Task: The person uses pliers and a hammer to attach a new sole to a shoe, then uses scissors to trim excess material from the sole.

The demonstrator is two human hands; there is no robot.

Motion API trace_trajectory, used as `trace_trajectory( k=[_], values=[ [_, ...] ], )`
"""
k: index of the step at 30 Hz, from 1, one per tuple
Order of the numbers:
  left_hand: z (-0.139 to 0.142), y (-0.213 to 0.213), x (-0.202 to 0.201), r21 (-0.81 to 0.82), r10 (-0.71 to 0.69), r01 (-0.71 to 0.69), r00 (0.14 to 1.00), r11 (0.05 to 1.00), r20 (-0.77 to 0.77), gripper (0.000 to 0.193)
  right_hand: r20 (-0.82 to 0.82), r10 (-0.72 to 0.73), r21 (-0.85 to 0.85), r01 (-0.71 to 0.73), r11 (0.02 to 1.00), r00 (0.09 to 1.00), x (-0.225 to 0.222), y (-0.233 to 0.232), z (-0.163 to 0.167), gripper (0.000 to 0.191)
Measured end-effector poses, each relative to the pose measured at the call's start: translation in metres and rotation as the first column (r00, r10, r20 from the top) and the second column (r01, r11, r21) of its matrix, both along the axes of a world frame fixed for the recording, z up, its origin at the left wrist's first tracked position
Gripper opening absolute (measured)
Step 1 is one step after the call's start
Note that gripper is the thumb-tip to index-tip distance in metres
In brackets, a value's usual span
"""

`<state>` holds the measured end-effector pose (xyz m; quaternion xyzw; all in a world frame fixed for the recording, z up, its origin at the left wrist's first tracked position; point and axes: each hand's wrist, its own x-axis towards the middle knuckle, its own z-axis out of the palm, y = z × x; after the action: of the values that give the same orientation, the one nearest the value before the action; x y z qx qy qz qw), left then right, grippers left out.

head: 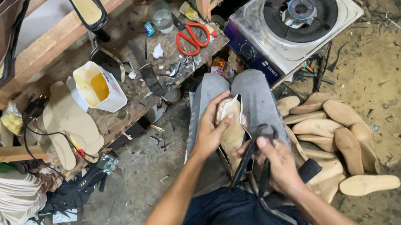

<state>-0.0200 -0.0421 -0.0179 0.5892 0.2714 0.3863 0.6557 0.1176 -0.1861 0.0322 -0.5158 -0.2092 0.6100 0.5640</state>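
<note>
On the worn wooden surface (121,108) at left sit a white glue-stained carton (97,87) and red-handled scissors (192,36). Over the lap, the left hand (211,132) grips a tan leather shoe upper (231,126); the right hand (278,164) clamps black pincers (251,155) just beside it. Right, pale wooden insoles (340,140) lie heaped on the floor.

Littered dirt floor (389,75) beside a cluttered wooden workbench (121,108).
</note>
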Motion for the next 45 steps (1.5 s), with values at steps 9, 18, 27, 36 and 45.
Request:
trace_trajectory(
  k=[9, 18, 27, 36, 45],
  values=[
    [0.010, -0.015, -0.004, -0.017, -0.013, 0.013, 1.000, 1.000, 0.020, 0.044, 0.840, -0.211, 0.232, 0.020, 0.973, 0.499, 0.010, 0.060, 0.026, 0.040],
    [0.041, 0.027, -0.014, 0.620, 0.190, 0.089, 0.910, 0.780, -0.369, 0.024, 0.668, -0.165, 0.212, 0.028, 0.977, 0.726, 0.001, 0.075, 0.013, 0.023],
    [0.021, 0.009, -0.014, 0.502, 0.162, -0.013, 0.953, 0.865, -0.254, 0.033, 0.755, -0.169, 0.184, 0.042, 0.982, 0.634, 0.000, 0.064, 0.007, 0.026],
    [0.081, -0.004, -0.020, 0.177, 0.074, -0.066, 0.996, 0.982, -0.039, 0.042, 0.070, 0.169, 0.245, -0.181, 0.953, 0.983, 0.051, 0.038, 0.082, 0.019],
    [0.138, 0.019, -0.022, 0.464, 0.127, -0.105, 0.992, 0.879, -0.016, 0.043, 0.249, 0.581, 0.123, -0.620, 0.775, 0.775, 0.048, 0.053, 0.127, 0.016]
  ],
)
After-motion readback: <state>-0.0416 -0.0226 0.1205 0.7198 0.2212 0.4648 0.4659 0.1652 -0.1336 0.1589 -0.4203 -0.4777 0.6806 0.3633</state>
